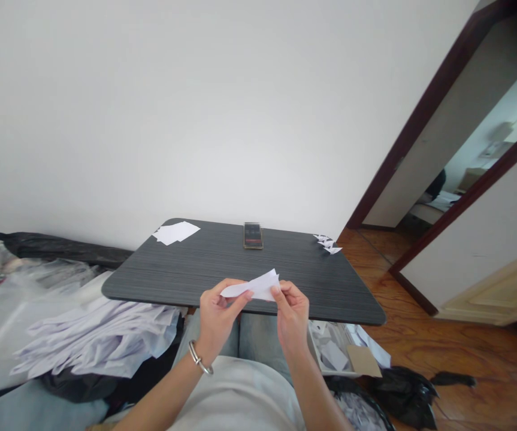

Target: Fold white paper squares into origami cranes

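The dark table (204, 263) is standing against the wall, with a heap of white sheets (100, 338) lying low on its left. Both forearms are reaching up from the near side, wrists angling inward. The left hand (217, 314) and the right hand (292, 311) are each pinching an end of a folded white paper (258, 286) between thumb and fingers, holding it above the table's near edge. A phone (253, 236) is lying at the far edge.
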Available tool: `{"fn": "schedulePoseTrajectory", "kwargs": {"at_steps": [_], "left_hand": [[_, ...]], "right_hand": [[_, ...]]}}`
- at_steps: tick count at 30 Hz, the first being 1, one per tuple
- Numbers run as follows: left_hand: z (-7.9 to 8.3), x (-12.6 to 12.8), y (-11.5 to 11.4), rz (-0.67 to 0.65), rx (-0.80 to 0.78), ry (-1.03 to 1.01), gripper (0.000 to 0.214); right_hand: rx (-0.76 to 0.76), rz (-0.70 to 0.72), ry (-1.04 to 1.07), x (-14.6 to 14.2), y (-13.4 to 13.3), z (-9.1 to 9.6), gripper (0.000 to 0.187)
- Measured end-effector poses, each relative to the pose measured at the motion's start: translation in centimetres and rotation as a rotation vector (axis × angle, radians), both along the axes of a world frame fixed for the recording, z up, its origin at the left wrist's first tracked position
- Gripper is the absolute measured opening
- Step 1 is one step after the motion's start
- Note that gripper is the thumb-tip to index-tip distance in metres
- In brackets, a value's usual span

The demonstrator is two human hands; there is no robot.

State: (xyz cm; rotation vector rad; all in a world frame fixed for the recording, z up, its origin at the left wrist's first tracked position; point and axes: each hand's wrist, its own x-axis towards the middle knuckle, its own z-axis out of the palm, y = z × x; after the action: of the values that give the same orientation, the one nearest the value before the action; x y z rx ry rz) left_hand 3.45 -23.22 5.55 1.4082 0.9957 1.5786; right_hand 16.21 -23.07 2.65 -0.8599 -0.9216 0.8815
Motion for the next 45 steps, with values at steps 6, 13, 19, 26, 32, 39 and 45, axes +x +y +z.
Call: {"fn": "schedulePoseTrajectory", "kwargs": {"at_steps": [6, 13, 19, 26, 32, 39, 45], "left_hand": [[-0.1, 0.0, 0.0, 0.024, 0.014, 0.035, 0.009], [-0.1, 0.1, 0.0, 0.027, 0.008, 0.024, 0.01], [0.2, 0.2, 0.2, -0.03, -0.073, -0.106, 0.012], [-0.1, 0.0, 0.7, -0.127, -0.164, -0.233, 0.018], [-0.7, 0.0, 1.0, -0.162, -0.2, -0.313, 0.017], [-0.7, -0.1, 1.0, -0.202, -0.205, -0.336, 0.014], [-0.5, -0.1, 0.9, -0.179, -0.177, -0.279, 0.013]], "right_hand": [[0.021, 0.005, 0.011, 0.0, 0.0, 0.1, 0.016], [0.003, 0.006, 0.019, 0.0, 0.0, 0.3, 0.018], [0.0, 0.001, 0.001, 0.1, -0.3, 0.6, 0.017], [0.027, -0.068, -0.121, -0.1, -1.2, 1.5, 0.013], [0.016, -0.07, -0.219, 0.0, -1.7, 2.1, 0.012], [0.01, -0.074, -0.203, 0.0, -1.6, 2.1, 0.013], [0.017, -0.078, -0.081, 0.0, -0.8, 1.3, 0.014]]}}
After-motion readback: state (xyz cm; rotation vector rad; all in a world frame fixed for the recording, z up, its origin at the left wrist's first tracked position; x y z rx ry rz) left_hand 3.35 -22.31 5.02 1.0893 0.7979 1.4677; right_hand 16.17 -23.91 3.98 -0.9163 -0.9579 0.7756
